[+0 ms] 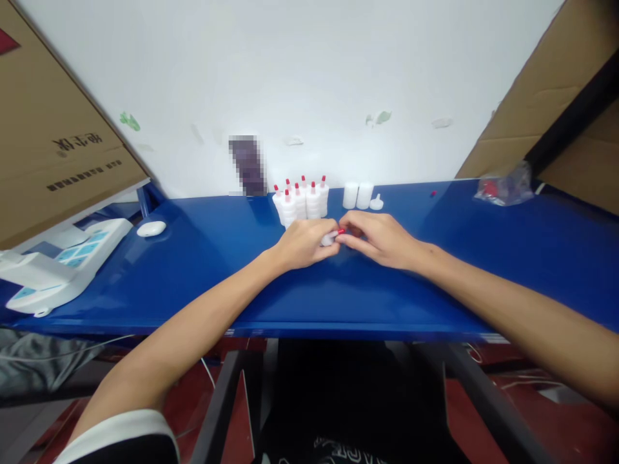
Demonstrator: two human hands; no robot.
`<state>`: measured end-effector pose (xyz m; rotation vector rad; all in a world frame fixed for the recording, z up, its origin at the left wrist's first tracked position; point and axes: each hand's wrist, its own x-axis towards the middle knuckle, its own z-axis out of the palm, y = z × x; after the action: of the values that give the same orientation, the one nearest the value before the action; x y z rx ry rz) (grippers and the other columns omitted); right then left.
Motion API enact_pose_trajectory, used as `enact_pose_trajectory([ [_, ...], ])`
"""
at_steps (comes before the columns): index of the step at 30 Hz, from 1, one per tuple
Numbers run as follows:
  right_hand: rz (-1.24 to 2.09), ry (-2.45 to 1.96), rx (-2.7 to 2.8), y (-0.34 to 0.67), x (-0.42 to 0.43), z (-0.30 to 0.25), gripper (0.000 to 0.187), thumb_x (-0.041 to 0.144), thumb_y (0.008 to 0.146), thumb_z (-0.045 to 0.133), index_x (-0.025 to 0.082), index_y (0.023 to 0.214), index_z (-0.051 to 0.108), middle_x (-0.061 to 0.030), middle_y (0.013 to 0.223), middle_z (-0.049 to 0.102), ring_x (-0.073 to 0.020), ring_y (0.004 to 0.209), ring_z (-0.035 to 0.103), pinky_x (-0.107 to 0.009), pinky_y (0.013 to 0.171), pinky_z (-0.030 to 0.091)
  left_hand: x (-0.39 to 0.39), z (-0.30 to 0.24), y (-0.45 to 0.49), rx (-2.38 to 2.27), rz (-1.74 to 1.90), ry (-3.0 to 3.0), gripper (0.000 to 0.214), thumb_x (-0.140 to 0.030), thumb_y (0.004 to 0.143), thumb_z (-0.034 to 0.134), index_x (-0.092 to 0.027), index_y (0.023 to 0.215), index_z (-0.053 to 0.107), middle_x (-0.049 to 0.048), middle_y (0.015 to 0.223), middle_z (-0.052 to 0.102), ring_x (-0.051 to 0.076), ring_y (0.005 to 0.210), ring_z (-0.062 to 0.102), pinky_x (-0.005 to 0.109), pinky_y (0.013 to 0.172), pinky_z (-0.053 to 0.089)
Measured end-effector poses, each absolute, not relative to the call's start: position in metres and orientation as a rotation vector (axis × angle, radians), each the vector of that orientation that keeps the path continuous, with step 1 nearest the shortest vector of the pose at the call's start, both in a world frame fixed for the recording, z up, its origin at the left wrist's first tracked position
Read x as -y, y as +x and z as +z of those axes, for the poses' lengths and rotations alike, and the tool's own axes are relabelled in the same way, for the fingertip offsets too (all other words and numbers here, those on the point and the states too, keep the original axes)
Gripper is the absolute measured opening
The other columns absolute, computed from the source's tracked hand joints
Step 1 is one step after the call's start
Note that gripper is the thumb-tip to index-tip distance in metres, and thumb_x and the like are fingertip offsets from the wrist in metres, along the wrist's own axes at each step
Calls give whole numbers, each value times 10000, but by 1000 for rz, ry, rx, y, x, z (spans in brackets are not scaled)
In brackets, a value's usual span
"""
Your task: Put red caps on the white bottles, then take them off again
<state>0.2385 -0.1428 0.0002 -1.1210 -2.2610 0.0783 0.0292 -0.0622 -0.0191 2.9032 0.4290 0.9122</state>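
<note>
The left hand (309, 243) grips a white nozzle piece (329, 239) above the blue table (309, 299); the right hand (380, 240) pinches its red cap (341, 231). Close behind, red-tipped bottles (300, 205) stand clustered, partly screened by the left hand; two white containers (358, 195) and a loose nozzle (376, 203) stand rightward.

Bright light leaves faint sheen on the slightly soft-looking tabletop (193, 258).
</note>
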Motion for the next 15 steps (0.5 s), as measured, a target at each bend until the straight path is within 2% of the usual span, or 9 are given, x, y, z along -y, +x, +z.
enact_pose_trajectory([
  [4,97,-1085,2289,242,142,0,308,434,1081,407,206,913,529,-44,854,619,-164,711,548,-305,664,407,70,-16,36,-405,845,2750,204,-317,971,511,-180,836,581,9,751,657,132,650,566,260,631,412],
  [11,176,-1106,2358,240,143,1,333,402,1064,376,239,774,369,12,674,495,-137,570,420,-311,583,304,70,-16,37,-314,765,2817,177,-275,974,479,-185,846,562,30,814,661,146,698,561,276,650,415],
  [15,271,-1158,2258,247,143,11,392,384,1055,298,244,690,330,20,599,425,-137,550,400,-313,587,316,71,-14,35,-311,786,2877,233,-322,1023,458,-191,863,566,27,798,648,146,687,559,282,645,410],
])
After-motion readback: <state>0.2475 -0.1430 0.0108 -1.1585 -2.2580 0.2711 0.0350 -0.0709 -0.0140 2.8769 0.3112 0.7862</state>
